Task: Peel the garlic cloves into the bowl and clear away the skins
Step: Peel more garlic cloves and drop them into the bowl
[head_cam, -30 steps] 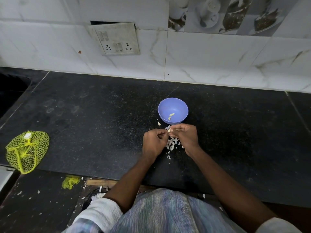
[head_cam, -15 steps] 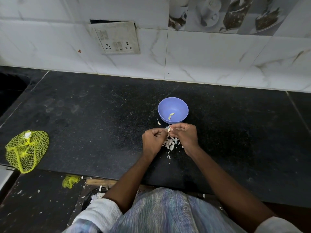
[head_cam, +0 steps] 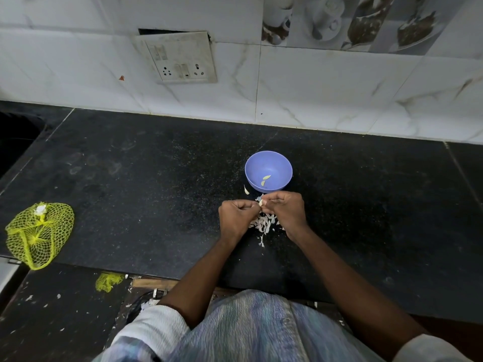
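Note:
A small blue bowl (head_cam: 268, 171) stands on the black counter with two peeled garlic cloves (head_cam: 264, 179) inside. Just in front of it my left hand (head_cam: 237, 216) and my right hand (head_cam: 285, 211) meet, fingers curled, both pinching one garlic clove (head_cam: 260, 203) between their fingertips. A bit of loose skin sticks up from the clove. A pile of white garlic skins (head_cam: 264, 223) lies on the counter under and between the hands. One more clove (head_cam: 246, 189) lies on the counter at the bowl's left foot.
A yellow mesh bag (head_cam: 39, 232) lies at the counter's left edge, and a yellow scrap (head_cam: 108, 281) sits on the floor below it. A tiled wall with a socket plate (head_cam: 181, 58) bounds the back. A dark sink opening (head_cam: 15, 137) is at far left.
Both hands stay together over the skin pile, working the same clove with small finger movements. The bowl and bag have not moved.

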